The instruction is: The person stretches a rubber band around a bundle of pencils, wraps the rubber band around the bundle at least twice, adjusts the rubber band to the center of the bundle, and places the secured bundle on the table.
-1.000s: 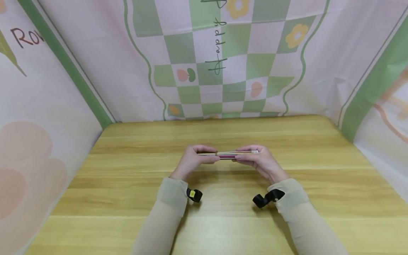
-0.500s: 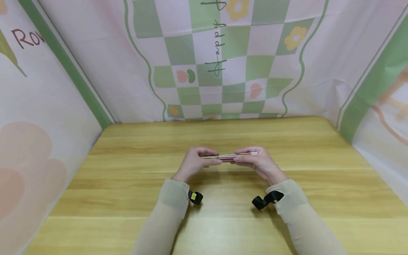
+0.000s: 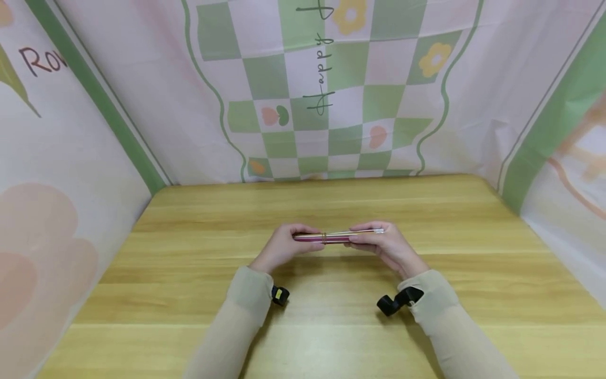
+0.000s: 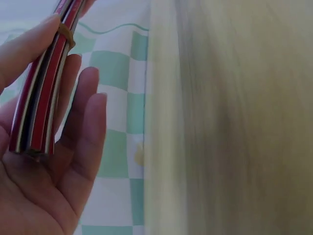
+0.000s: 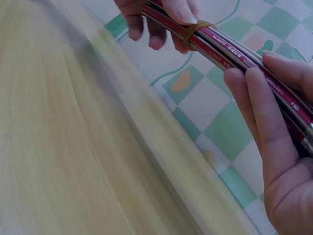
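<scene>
A bundle of red-and-black striped pencils [image 3: 338, 239] is held level above the table between both hands. A tan rubber band [image 5: 192, 31] circles it near the middle. My left hand [image 3: 286, 246] holds the left end, with the thumb on one side close to the band; in the left wrist view, several fingers [image 4: 90, 127] extend apart from the pencils. The right hand [image 3: 389, 243] grips the other end between thumb and fingers, near the pencils' silvery tips [image 5: 309, 139]. White lettering runs along the pencils in the right wrist view. Part of each end is hidden by the hands.
A wood-grain table [image 3: 326, 316] lies under both arms. Behind it hangs a green-and-white checked cloth [image 3: 326, 121], with further printed cloth [image 3: 61, 221] at the left and right sides. Black wrist cameras [image 3: 390, 304] sit at both cuffs.
The bundle has come slightly lower in the head view. The left hand has slid a little left along it, so the rubber band and more of the pencils' left part now show.
</scene>
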Available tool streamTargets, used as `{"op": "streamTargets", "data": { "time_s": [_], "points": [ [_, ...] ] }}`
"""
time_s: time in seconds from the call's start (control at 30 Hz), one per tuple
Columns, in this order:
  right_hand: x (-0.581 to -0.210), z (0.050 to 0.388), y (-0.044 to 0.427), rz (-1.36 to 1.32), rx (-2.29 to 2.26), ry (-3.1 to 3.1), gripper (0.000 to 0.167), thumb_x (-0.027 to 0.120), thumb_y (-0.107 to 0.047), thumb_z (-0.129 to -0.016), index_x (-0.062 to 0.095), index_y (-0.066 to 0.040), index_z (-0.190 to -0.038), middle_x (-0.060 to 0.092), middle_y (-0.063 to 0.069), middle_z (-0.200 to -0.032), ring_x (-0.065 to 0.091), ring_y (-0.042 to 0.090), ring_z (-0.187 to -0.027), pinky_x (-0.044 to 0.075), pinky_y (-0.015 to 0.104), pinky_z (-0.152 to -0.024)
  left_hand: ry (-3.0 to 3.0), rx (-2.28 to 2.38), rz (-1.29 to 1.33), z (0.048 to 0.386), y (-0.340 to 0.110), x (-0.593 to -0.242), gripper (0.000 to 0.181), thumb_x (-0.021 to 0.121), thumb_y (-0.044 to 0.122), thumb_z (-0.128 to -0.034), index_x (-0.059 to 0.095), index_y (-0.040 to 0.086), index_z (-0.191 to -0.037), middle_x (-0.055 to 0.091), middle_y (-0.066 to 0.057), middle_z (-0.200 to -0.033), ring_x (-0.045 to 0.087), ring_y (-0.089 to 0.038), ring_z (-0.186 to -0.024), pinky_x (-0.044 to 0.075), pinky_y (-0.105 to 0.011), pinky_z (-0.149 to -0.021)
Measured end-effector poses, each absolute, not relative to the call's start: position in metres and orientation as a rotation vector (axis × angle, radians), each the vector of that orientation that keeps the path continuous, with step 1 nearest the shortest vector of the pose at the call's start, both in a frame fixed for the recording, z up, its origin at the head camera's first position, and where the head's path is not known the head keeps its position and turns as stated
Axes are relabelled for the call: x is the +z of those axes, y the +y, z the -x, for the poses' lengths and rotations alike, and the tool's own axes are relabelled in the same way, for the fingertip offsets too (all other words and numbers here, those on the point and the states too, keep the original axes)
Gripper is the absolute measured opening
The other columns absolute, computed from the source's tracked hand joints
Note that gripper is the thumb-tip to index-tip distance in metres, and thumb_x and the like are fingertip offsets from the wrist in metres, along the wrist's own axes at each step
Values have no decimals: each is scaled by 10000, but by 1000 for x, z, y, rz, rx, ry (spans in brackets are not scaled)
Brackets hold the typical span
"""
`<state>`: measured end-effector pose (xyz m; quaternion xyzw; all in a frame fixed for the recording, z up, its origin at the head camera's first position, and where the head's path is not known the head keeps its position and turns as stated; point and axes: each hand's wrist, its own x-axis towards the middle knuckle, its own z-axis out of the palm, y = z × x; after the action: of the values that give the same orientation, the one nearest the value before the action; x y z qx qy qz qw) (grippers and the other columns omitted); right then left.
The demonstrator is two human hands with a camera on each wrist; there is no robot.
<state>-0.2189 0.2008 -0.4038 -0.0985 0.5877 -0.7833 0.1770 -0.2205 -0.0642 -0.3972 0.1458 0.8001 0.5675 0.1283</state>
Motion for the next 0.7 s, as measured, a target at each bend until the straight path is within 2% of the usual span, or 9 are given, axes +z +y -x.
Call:
{"op": "streamTargets", "data": {
  "time_s": [0.07,0.17,0.7],
  "points": [
    [-404,219,200,282,-2222,1655,212,634,87,-901,760,-72,-965,764,101,-923,756,223,-852,601,294,-821,2403,1569,-491,222,-64,-396,343,830,289,-811,749,137,-1108,740,-30,-1010,667,-128,-808,577,-294,-745],
    [-405,218,199,280,-2229,1652,210,632,84,-904,759,-72,-964,762,106,-918,756,224,-850,602,296,-821,2471,1491,-544,222,-63,-394,328,822,336,-815,758,166,-1088,742,4,-986,657,-107,-794,563,-282,-729],
    [-404,220,193,278,-2223,1660,192,642,68,-902,761,-79,-936,761,110,-908,757,216,-831,607,285,-798,2499,1487,-544,219,-60,-390,358,837,345,-794,771,166,-1097,757,-24,-1007,634,-106,-745,546,-283,-692]
  ]
}}
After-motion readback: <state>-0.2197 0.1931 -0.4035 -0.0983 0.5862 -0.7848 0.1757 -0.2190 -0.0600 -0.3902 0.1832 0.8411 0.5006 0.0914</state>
